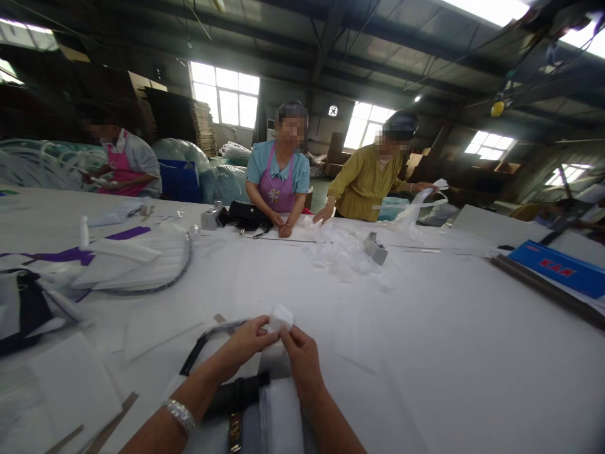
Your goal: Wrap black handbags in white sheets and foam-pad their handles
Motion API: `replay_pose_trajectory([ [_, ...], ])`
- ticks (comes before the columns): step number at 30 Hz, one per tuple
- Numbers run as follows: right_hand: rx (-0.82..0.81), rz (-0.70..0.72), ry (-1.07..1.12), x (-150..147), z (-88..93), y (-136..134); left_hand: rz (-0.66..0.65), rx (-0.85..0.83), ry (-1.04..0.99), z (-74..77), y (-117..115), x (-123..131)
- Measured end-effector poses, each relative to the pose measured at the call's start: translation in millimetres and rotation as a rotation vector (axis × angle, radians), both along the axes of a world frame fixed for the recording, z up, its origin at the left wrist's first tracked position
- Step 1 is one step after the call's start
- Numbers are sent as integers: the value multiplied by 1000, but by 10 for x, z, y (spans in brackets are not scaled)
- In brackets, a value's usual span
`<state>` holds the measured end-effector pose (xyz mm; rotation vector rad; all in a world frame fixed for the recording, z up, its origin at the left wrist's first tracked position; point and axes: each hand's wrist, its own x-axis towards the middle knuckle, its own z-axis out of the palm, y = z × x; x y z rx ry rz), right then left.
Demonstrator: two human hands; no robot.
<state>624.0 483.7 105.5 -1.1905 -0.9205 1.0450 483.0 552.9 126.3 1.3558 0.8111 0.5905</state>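
Between my two hands, just above the white table (pixel 439 334), is a small white piece (pixel 282 317) that looks like thin paper or foam sheet. My left hand (pixel 253 340) pinches its left side. My right hand (pixel 299 353) grips the lower right edge, fingertips close to the left ones. Below my wrists lies a bag (pixel 246 388) with a black strap and a gold-coloured clasp (pixel 235 432). White wrapping (pixel 282 416) lies folded at its right side, and my forearms hide part of it.
White sheets (pixel 75 372) and purple strips (pixel 85 252) lie left. Across the table, one person (pixel 278 176) rests hands near a black bag (pixel 248 214); another (pixel 371 173) handles clear plastic. A tape dispenser (pixel 375 248) stands mid-table, a blue box (pixel 560 268) right.
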Motion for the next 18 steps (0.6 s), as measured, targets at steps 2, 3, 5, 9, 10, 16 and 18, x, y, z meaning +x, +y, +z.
replay_pose_trajectory([
  [2, -12, -19, 39, -42, -26, 23, 42, -40, -16, -61, -55, 46],
  [3, -16, -27, 50, -59, -37, 43, 71, -47, -30, -84, -84, 72],
  [5, -23, -36, 48, -74, -41, 89, 128, -38, -68, -116, -142, 124],
  [9, -55, -81, -41, 70, 96, 3, 205, -26, -103, -147, -215, 170],
  [10, -61, -122, -84, 149, 149, -113, 219, -31, -99, -159, -220, 164],
  [16, -125, -151, -760, 431, 246, -1789, 253, -92, -72, -275, -144, 111],
  [18, -326, 36, -917, 322, 135, -2451, 233, -118, -60, -263, -124, 105],
])
